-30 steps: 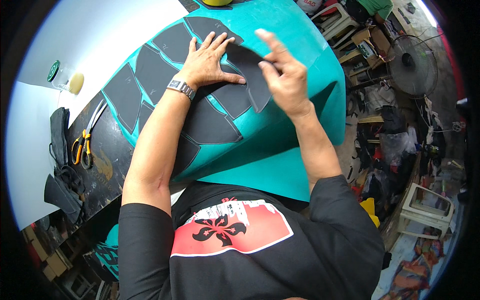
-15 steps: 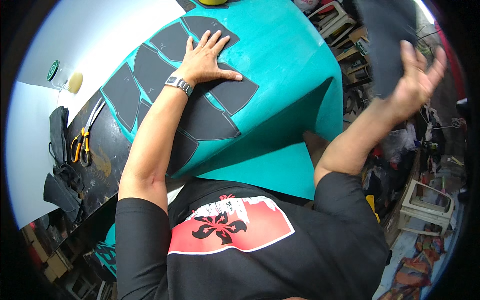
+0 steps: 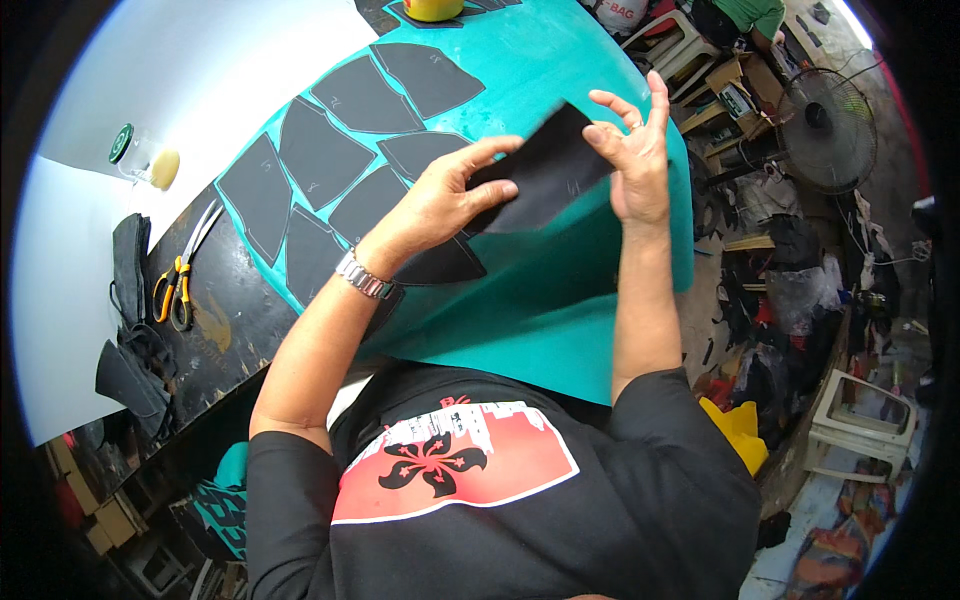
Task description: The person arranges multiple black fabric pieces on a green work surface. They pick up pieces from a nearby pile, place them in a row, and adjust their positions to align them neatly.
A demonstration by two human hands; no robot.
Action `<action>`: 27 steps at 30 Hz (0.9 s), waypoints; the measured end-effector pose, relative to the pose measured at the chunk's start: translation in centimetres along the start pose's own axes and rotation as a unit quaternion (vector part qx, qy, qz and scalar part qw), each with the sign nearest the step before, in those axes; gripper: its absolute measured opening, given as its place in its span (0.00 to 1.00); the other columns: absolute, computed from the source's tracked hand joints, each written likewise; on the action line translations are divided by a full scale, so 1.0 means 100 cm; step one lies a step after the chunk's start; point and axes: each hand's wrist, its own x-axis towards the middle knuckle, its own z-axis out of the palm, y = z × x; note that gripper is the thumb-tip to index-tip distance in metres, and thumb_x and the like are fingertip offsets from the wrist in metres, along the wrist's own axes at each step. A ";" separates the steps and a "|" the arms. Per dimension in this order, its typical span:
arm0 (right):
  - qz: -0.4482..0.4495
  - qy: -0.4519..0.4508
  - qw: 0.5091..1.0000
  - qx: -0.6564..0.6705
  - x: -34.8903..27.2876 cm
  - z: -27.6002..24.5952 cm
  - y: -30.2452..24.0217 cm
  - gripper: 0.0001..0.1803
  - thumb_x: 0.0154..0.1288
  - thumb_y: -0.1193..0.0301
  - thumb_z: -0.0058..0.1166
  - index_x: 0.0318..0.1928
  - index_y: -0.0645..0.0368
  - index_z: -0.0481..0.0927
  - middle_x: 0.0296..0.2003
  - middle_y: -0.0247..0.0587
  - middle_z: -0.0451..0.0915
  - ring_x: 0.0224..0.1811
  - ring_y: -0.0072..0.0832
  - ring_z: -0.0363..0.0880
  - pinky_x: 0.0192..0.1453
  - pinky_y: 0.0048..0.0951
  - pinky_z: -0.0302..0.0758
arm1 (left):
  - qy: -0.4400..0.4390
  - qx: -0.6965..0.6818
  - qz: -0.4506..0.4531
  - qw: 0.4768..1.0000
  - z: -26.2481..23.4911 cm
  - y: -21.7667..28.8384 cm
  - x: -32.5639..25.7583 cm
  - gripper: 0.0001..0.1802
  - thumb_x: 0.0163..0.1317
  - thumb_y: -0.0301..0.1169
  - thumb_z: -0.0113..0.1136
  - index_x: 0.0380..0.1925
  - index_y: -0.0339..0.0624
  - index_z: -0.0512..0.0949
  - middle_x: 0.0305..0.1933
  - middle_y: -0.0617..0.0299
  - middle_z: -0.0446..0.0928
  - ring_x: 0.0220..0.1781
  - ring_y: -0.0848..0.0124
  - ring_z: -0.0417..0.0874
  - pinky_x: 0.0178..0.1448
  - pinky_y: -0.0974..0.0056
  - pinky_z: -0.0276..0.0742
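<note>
Above the teal sheet, left hand and right hand seemingly pinch a black piece.

I see my left grip and right grip pinching a black fabric piece between them above the teal sheet, where matching cut pieces lie outlined; orange-handled scissors rest on the desk.

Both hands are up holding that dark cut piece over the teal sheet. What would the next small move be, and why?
Probably lower the dark piece onto bare teal sheet beside the laid pieces. The left hand and right hand hold it by opposite ends, lifted off the sheet, while similar pieces lie flat side by side, with free teal next to them.
</note>
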 end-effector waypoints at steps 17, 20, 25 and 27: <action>0.193 0.098 0.974 0.060 -0.032 0.016 0.045 0.41 0.64 0.88 0.52 0.74 0.51 0.53 0.46 0.50 0.81 0.29 0.33 0.85 0.27 0.28 0.85 | 0.146 -0.035 -0.128 0.980 -0.069 -0.055 0.036 0.20 0.69 0.26 0.60 0.60 0.36 0.75 0.44 0.56 0.85 0.45 0.72 0.87 0.50 0.71 0.82; 0.211 0.120 0.970 0.037 -0.032 0.020 0.047 0.40 0.65 0.88 0.50 0.74 0.51 0.53 0.47 0.51 0.80 0.28 0.33 0.84 0.27 0.29 0.85 | 0.167 0.015 -0.131 0.977 -0.064 -0.059 0.037 0.19 0.70 0.29 0.61 0.59 0.41 0.77 0.46 0.60 0.85 0.46 0.75 0.86 0.50 0.71 0.82; 0.210 0.119 0.970 0.014 -0.034 0.023 0.048 0.40 0.65 0.88 0.50 0.74 0.52 0.52 0.46 0.52 0.80 0.27 0.33 0.84 0.26 0.29 0.84 | 0.186 0.149 -0.100 0.966 -0.054 -0.064 0.038 0.17 0.68 0.29 0.63 0.55 0.39 0.81 0.43 0.62 0.86 0.43 0.76 0.85 0.50 0.70 0.81; 0.208 0.124 0.970 0.015 -0.033 0.025 0.045 0.40 0.64 0.89 0.51 0.73 0.54 0.53 0.46 0.51 0.80 0.27 0.32 0.84 0.25 0.28 0.83 | 0.183 0.168 -0.093 0.964 -0.052 -0.061 0.037 0.18 0.67 0.30 0.63 0.57 0.39 0.79 0.44 0.60 0.85 0.45 0.75 0.85 0.51 0.70 0.81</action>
